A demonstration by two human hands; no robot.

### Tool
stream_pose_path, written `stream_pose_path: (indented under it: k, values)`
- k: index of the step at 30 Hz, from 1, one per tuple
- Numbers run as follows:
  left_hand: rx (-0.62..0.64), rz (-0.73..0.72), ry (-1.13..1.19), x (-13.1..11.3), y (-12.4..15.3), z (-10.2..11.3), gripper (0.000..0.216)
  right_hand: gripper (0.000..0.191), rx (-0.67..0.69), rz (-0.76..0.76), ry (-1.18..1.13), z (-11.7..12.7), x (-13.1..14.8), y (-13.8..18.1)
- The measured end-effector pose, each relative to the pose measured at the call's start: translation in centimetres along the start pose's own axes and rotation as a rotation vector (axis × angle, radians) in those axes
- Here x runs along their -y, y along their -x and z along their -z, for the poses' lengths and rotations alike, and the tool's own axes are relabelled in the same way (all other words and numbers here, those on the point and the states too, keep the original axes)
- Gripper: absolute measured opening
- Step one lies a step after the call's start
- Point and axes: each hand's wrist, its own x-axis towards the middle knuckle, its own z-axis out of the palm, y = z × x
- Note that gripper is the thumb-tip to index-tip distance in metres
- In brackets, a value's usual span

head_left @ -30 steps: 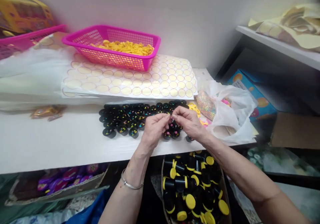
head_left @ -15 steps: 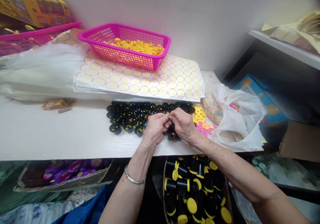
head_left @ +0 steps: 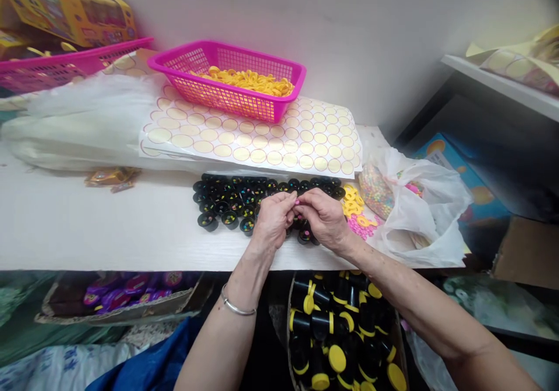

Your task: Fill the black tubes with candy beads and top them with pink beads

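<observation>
My left hand (head_left: pixel 276 219) and my right hand (head_left: pixel 322 216) meet above the table with their fingertips pinched together. Between the fingertips shows a small pink piece (head_left: pixel 297 202), too small to name exactly; the fingers of both hands close around it. Under and behind the hands stand rows of small black cups (head_left: pixel 229 219) with bits of several colours inside, partly hidden by my hands. To the right of my right hand lie yellow rings with tabs (head_left: pixel 353 200) and a heap of small pink pieces (head_left: pixel 363 227).
A pink basket (head_left: pixel 227 101) of yellow parts stands on sticker sheets (head_left: pixel 262 157) at the back. White plastic bags (head_left: pixel 441 205) lie on the right. Below the table edge, a box holds black containers with yellow lids (head_left: pixel 337 358); another holds purple items (head_left: pixel 135 286).
The view has shifted slightly, so the table things appear a little further right. My fingertips have parted slightly and the pink piece now shows between them.
</observation>
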Motion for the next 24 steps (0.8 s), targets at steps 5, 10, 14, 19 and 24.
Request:
stream_pose_path:
  k: [5, 10, 14, 19, 24]
  values:
    - [-0.015, -0.019, -0.006, 0.2, 0.0, 0.0, 0.037, 0.015, 0.003, -0.003, 0.062, -0.1, -0.2, 0.0]
    - [0.027, 0.003, 0.067, 0.1, 0.0, -0.1, 0.037, 0.016, 0.019, -0.087, 0.033, 0.0, 0.3, -0.2]
    - [0.064, -0.030, 0.122, 0.1, 0.2, -0.5, 0.037, 0.012, -0.060, -0.163, -0.056, 0.1, 1.0, -0.4]
    - [-0.003, -0.132, 0.125, 0.1, -0.1, -0.4, 0.033, 0.010, -0.067, -0.219, -0.105, 0.8, 1.1, -1.3]
    - [-0.280, -0.297, 0.013, -0.2, -1.3, 1.7, 0.022, 0.012, 0.242, -0.180, 0.175, 2.4, -1.6, -1.8]
